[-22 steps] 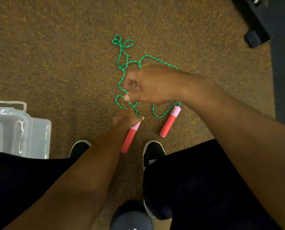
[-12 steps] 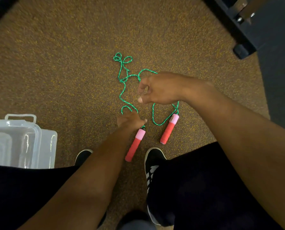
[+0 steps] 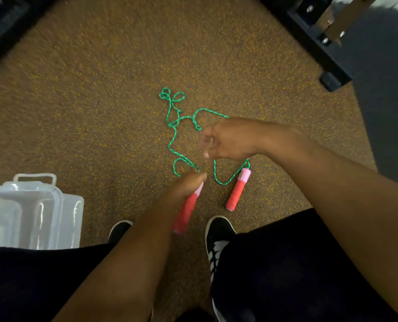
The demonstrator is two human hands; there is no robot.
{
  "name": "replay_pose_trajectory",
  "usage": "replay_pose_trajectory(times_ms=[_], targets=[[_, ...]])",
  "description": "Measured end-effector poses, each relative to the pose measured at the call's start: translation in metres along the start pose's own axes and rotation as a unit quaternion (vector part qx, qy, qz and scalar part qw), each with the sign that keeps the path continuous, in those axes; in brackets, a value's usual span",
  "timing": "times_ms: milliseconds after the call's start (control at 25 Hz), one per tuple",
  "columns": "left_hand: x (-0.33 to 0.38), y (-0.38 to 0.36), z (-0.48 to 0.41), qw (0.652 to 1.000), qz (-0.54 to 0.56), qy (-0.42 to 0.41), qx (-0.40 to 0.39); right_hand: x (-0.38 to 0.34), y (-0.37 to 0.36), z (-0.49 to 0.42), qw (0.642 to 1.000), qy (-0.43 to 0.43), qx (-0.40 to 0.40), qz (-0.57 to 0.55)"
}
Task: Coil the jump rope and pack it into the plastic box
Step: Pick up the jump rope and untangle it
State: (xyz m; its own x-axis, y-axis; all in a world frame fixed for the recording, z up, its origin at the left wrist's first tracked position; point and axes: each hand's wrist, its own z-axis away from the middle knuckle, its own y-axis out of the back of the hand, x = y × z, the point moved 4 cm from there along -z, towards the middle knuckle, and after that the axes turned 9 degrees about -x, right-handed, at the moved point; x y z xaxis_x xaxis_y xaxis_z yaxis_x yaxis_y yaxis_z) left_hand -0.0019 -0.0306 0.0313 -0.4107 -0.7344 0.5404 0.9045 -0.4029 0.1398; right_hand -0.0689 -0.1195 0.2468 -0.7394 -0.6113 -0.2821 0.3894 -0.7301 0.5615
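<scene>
Fingers of the left hand (image 3: 185, 185) had closed around the near red handle (image 3: 186, 210), lifting it off the carpet (image 3: 100, 101). Right hand (image 3: 228, 141), half-curled and empty, had drifted rightward above the green rope (image 3: 173, 133). Plastic box (image 3: 31, 212) sat left.

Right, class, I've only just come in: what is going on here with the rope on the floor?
A person crouches over a green jump rope lying in loose, tangled loops on the carpet. The left hand grips one red handle; the other red handle lies on the carpet. The right hand hovers over the rope, fingers pinched; whether it holds rope is unclear. The clear plastic box waits at the left. No coiling shows yet.
</scene>
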Motion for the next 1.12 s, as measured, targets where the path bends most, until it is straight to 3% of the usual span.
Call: replay_pose_trajectory(times_ms=[80,200,320,400,480,600,680,800,880,920,1040,1120], targets=[[0.034,0.021,0.038,0.998,0.033,-0.031,-0.047,0.002,0.004,0.003,1.000,-0.014,0.012,0.013],[0.101,0.055,0.104,0.983,0.010,-0.159,-0.087,0.004,0.017,0.013,0.999,-0.018,0.041,0.017],[0.161,0.083,0.180,0.964,-0.006,-0.253,-0.081,-0.002,0.043,0.042,0.981,0.074,0.123,-0.127],[0.186,0.097,0.218,0.950,-0.030,-0.303,-0.068,-0.007,0.064,0.072,0.925,0.160,0.186,-0.290],[0.204,0.112,0.250,0.937,-0.033,-0.348,-0.032,-0.004,0.078,0.096,0.878,0.189,0.228,-0.375],[0.224,0.136,0.285,0.918,-0.007,-0.393,0.047,-0.003,0.083,0.127,0.874,0.191,0.244,-0.376],[0.229,0.146,0.293,0.908,0.002,-0.414,0.056,-0.011,0.092,0.148,0.854,0.212,0.283,-0.382],[0.215,0.158,0.289,0.901,0.040,-0.427,0.061,-0.016,0.108,0.186,0.757,0.274,0.390,-0.447],[0.201,0.169,0.287,0.914,0.034,-0.398,0.068,-0.023,0.115,0.205,0.698,0.314,0.389,-0.512],[0.196,0.169,0.289,0.922,0.014,-0.384,0.051,-0.028,0.117,0.207,0.704,0.312,0.372,-0.519],[0.213,0.149,0.297,0.915,-0.027,-0.402,-0.034,-0.036,0.113,0.188,0.823,0.235,0.368,-0.362],[0.233,0.130,0.303,0.900,0.001,-0.434,-0.043,-0.026,0.107,0.171,0.833,0.203,0.385,-0.340]])
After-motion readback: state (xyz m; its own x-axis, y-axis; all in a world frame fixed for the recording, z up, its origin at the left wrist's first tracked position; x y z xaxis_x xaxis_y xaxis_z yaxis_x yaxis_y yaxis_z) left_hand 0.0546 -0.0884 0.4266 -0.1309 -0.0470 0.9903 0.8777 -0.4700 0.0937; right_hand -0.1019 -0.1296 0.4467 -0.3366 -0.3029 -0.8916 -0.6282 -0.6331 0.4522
